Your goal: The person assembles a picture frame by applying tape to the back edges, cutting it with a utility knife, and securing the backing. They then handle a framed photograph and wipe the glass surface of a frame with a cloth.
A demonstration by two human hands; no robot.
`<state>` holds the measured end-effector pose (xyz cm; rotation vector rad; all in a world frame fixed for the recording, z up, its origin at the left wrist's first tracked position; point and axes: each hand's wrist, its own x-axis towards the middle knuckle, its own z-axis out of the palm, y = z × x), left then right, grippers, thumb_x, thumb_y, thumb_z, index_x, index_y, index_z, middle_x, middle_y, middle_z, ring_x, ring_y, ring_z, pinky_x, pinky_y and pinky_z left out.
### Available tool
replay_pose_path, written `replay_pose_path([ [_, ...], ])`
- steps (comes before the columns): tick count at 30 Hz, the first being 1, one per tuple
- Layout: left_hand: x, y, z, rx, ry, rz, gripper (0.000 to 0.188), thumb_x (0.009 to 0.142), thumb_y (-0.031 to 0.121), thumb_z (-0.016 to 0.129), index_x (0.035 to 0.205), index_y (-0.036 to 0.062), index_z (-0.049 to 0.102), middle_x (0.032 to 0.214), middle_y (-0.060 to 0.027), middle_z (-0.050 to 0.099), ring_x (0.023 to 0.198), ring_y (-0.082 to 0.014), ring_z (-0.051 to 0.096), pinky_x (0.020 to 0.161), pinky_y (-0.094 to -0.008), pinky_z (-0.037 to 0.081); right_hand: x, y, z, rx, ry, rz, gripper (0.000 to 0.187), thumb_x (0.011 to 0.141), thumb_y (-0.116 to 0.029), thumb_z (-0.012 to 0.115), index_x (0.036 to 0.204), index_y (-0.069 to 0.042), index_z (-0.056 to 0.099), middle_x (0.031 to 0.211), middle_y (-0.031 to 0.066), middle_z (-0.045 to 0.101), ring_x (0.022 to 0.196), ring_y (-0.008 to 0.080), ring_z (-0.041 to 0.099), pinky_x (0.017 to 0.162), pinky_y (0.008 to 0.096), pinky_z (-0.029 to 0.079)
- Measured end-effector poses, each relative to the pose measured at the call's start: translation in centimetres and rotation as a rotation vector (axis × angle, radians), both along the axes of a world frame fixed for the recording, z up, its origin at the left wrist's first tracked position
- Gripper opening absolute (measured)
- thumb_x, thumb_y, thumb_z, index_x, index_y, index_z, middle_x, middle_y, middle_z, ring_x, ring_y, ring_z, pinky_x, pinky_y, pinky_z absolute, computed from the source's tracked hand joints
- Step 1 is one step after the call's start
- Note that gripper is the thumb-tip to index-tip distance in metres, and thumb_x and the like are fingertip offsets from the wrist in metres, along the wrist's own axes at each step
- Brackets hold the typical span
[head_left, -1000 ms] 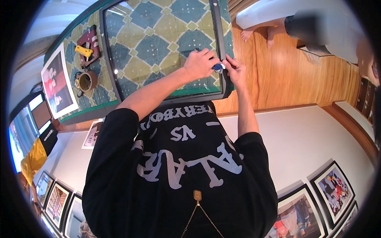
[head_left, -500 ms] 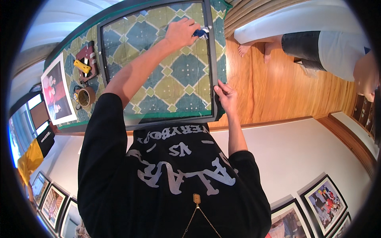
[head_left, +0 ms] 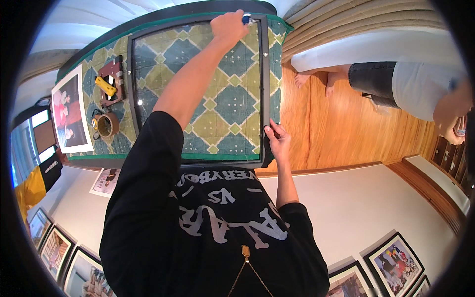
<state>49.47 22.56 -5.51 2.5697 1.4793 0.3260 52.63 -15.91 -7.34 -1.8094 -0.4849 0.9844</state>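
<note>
A large dark grey picture frame (head_left: 264, 89) with a clear pane lies flat on a green patterned quilt (head_left: 113, 143). At the far right corner of the pane, my left hand (head_left: 229, 27) is closed round a crumpled blue-and-white cloth (head_left: 247, 19), which shows only in part past the fingers. My left arm stretches across the pane. Nearer to me, my right hand (head_left: 279, 142) grips the frame's right side, its thumb against the edge; some of its fingers are partly hidden.
Left of the frame are a yellow-handled cutter (head_left: 106, 86) on a dark red case (head_left: 117, 74), a roll of brown tape (head_left: 107, 124) and a printed photo (head_left: 71, 111). Another person (head_left: 420, 91) is at the right over the wooden floor. Framed pictures (head_left: 396, 265) line the wall.
My left hand has moved away from me with the cloth, up to the pane's far right corner. The right hand keeps its hold on the frame's side.
</note>
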Motion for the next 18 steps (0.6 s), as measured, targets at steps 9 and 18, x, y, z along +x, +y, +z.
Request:
replay_pose_path([
  [9,-15.7,3.3,1.4,-0.029,0.034,0.332,0.033,0.081,0.045,0.063,0.100,0.0178,0.062,0.084,-0.0106,0.071,0.082,-0.0345,0.068,0.065,-0.0472,0.050,-0.2,-0.4,-0.8,0.047,-0.051,-0.008,0.037,0.088,-0.013,0.072,0.120,0.003,0.065,0.081,-0.0014,0.054,0.071,0.0049,0.048,0.061,0.0183,0.039],
  [18,-26.7,7.6,3.2,-0.008,0.346,0.510,0.032,0.082,0.032,0.058,0.112,0.0191,0.062,0.092,-0.0140,0.072,0.089,-0.0344,0.069,0.073,-0.0470,0.053,-0.2,-0.5,-1.2,0.043,-0.007,-0.030,0.035,0.089,-0.009,0.071,0.120,0.005,0.064,0.084,-0.0004,0.055,0.076,0.0057,0.051,0.068,0.0191,0.043],
])
